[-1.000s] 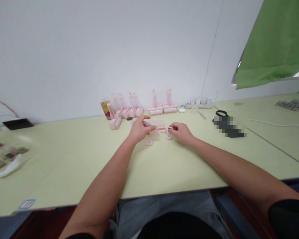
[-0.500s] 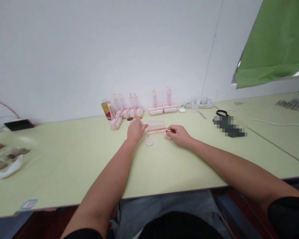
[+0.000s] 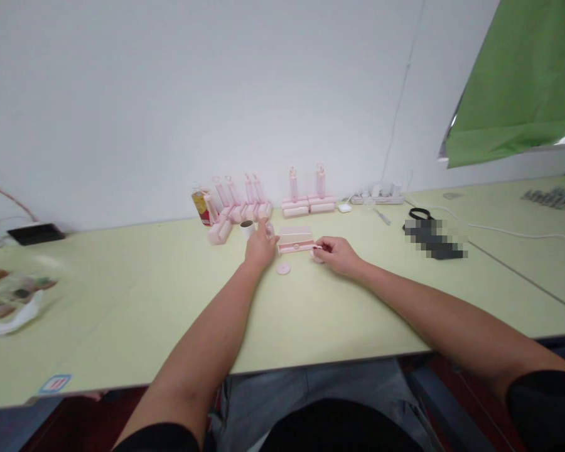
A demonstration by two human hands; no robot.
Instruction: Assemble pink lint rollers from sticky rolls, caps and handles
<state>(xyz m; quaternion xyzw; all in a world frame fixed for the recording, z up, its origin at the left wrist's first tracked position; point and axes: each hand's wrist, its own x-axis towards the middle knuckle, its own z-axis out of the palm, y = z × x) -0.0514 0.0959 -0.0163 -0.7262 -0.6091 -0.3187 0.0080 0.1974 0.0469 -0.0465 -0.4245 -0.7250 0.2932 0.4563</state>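
Observation:
An open pink case (image 3: 295, 247) with a clear raised lid (image 3: 295, 235) lies on the table between my hands. My left hand (image 3: 260, 246) is at its left end, thumb and fingers around a small pale pink part (image 3: 270, 231) that is partly hidden. At the right end, the fingers of my right hand (image 3: 339, 255) pinch a small pink piece (image 3: 317, 254), mostly covered by the fingertips. A flat pink disc (image 3: 283, 269) lies in front of the case. Just beyond my left hand stands a white cup-like roll (image 3: 247, 228) with a dark top.
Several pink cases with upright handled tubes (image 3: 308, 204) line the wall, with more at the left (image 3: 238, 212) beside a yellow-red carton (image 3: 201, 206). Rightward are a power strip (image 3: 376, 199), a brush-like tool (image 3: 383, 217) and a black strap (image 3: 420, 214). A bag (image 3: 14, 304) lies far left.
My left hand has shifted slightly right, towards the case, uncovering more of the white roll behind it. My right hand stays almost in place.

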